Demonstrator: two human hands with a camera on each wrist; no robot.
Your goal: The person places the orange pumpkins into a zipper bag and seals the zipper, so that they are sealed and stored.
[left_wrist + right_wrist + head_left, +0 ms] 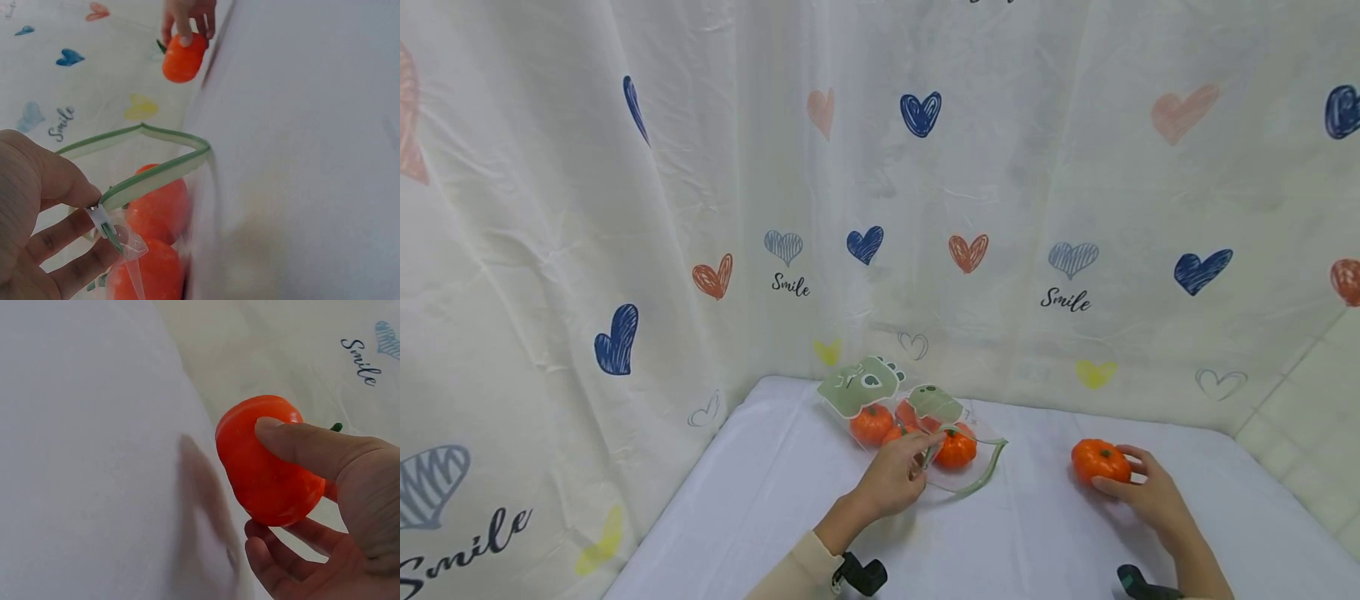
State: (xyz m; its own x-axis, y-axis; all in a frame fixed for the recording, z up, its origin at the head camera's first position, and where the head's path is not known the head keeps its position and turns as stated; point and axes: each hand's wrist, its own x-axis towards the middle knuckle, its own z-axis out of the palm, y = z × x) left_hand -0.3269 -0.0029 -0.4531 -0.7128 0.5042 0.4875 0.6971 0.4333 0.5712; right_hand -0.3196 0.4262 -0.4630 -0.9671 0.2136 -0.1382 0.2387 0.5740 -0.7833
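A clear zip bag (pixel 985 482) with green edging and green cartoon prints lies toward the back of the table. Several orange-red, ribbed pumpkins (pixel 872 424) are inside it. My left hand (pixel 891 477) pinches the near edge of the bag by its white zip slider (pixel 100 217), and the bag's mouth gapes wide in the left wrist view. Off to the right, my right hand (pixel 1152 493) holds another pumpkin (pixel 1101 461) between thumb and fingers, just above the table. Its green stem (pixel 337 427) shows past the thumb in the right wrist view.
A white cloth covers the table (pixel 1000 542). Behind and to the left hangs a pale curtain (pixel 1000 183) printed with hearts and the word Smile; its lower part meets the table's back edge. Black wrist cameras (pixel 863 575) sit on both wrists.
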